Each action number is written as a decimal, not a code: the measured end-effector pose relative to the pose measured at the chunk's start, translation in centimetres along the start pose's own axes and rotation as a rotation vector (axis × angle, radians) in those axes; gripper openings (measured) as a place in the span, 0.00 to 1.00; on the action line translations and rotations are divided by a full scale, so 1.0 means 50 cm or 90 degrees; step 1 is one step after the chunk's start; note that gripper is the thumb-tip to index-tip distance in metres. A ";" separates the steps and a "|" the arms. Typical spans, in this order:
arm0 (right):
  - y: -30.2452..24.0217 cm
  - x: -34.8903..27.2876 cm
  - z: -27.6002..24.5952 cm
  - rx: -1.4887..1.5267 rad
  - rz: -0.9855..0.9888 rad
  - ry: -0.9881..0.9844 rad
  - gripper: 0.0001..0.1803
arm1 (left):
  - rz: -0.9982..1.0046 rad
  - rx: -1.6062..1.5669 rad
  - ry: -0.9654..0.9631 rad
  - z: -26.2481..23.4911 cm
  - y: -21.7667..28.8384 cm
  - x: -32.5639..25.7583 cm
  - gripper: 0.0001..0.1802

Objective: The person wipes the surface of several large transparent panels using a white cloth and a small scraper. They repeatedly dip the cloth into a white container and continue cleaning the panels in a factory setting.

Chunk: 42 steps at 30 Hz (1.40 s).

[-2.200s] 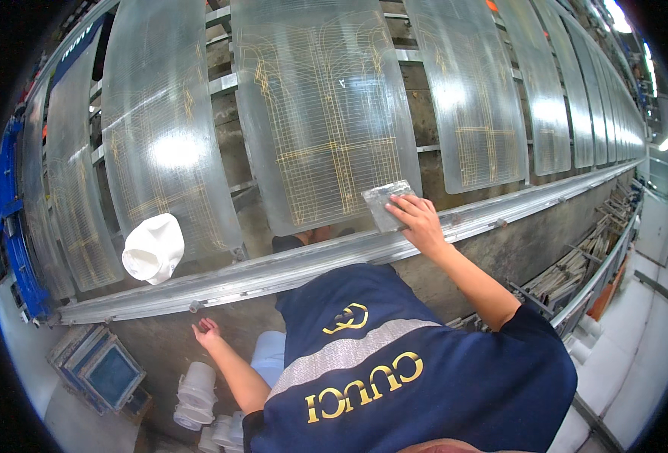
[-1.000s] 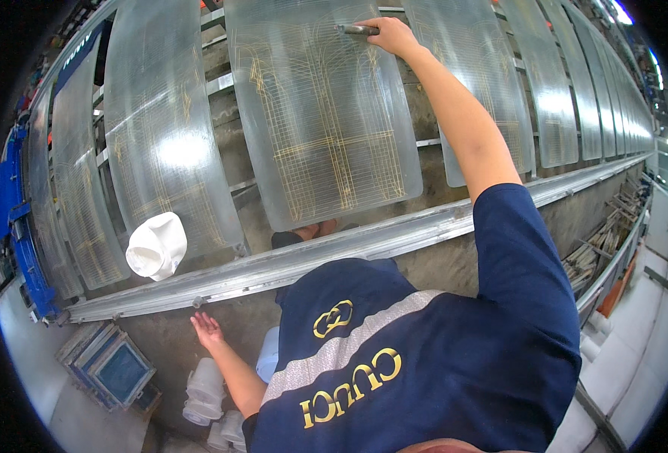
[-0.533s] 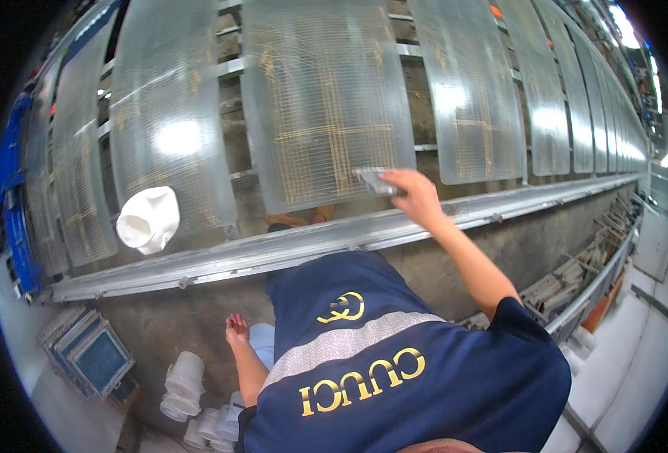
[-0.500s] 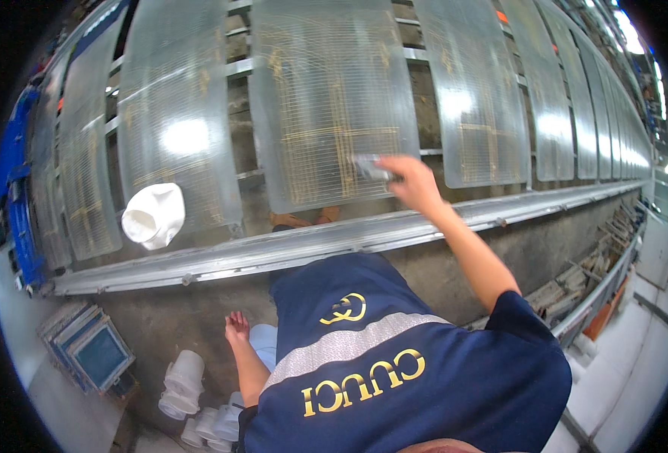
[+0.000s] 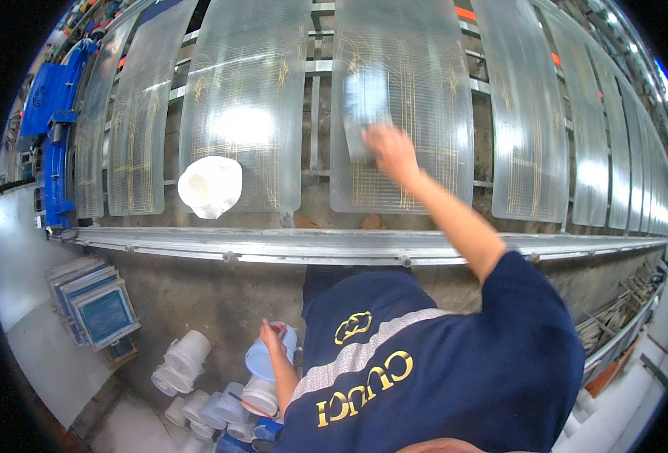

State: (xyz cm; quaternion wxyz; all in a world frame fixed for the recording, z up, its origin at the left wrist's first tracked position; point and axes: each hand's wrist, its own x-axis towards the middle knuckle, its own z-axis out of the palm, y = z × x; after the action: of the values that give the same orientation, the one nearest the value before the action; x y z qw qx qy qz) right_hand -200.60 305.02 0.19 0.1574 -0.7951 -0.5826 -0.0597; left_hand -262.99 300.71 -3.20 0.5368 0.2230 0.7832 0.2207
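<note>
My right hand [image 5: 393,155] is stretched over a long translucent panel [image 5: 439,90] marked with fine lines and a yellowish grid. Its fingers are closed on a flat bluish-grey thing [image 5: 367,102], too smeared by motion to name. This thing is at the panel's face. Low at my side hangs my left hand [image 5: 275,336], fingers loosely apart and nothing seen in them. It is in front of a light blue bucket [image 5: 262,361]; whether they touch I cannot tell. On the neighbouring panel [image 5: 251,68] to the left stands a white tub [image 5: 224,185] with a misshapen rim.
Similar panels lie in a row on a metal frame, with an aluminium rail [image 5: 334,245] along its near side. Several white buckets [image 5: 190,351] and stacked framed screens [image 5: 103,313] stand at lower left. Blue equipment [image 5: 50,113] is at far left, and sticks [image 5: 613,309] lie right.
My right hand and the flat thing have moved up the panel, away from me. The view has shifted left, so the panels and tub appear farther right. More of the blue bucket shows.
</note>
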 end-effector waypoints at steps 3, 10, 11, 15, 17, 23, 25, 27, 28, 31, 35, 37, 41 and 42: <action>-0.134 -0.188 -0.111 0.096 0.034 -0.167 0.35 | -0.178 0.064 0.031 -0.067 -0.086 -0.024 0.23; 0.064 0.228 -0.129 0.188 0.183 -0.102 0.24 | -0.055 0.106 0.029 -0.096 0.072 0.093 0.19; 0.112 0.310 -0.113 0.172 0.172 -0.084 0.24 | 0.008 0.116 0.030 -0.092 0.114 0.123 0.18; 0.247 0.485 -0.077 0.141 0.251 -0.157 0.24 | 0.140 0.096 -0.043 -0.001 0.274 0.185 0.10; 0.240 0.470 -0.048 0.111 0.215 -0.166 0.26 | 0.155 0.137 -0.043 0.037 0.302 0.177 0.10; -0.061 0.025 -0.058 0.098 0.039 -0.139 0.38 | -0.023 0.259 -0.105 0.051 0.189 0.136 0.13; -0.161 -0.126 -0.110 0.127 0.076 -0.183 0.40 | -0.061 0.305 -0.158 0.051 0.175 0.144 0.13; -0.193 -0.162 -0.149 0.151 0.104 -0.198 0.38 | -0.082 0.333 -0.180 0.044 0.182 0.170 0.13; -0.179 -0.147 -0.160 0.179 0.116 -0.190 0.37 | -0.072 0.345 -0.184 0.041 0.194 0.185 0.10; -0.066 0.017 -0.160 0.202 0.093 -0.105 0.30 | 0.013 0.334 -0.161 0.024 0.248 0.231 0.08; 0.217 0.315 -0.087 0.084 0.170 -0.019 0.28 | 0.093 0.284 -0.145 0.058 0.329 0.278 0.10; 0.318 0.408 -0.079 0.088 0.256 -0.104 0.30 | 0.114 0.282 -0.153 0.075 0.352 0.310 0.11; 0.322 0.364 -0.043 0.078 0.177 -0.086 0.29 | 0.114 0.280 -0.164 0.094 0.335 0.263 0.13; 0.289 0.307 -0.036 0.087 0.145 -0.079 0.29 | 0.099 0.288 -0.161 0.075 0.314 0.252 0.13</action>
State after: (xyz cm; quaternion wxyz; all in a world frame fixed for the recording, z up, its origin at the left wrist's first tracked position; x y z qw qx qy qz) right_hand -181.95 314.43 3.54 0.1808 -0.8454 -0.5003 0.0479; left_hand -261.81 321.11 -4.59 0.5481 0.4227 0.7200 0.0510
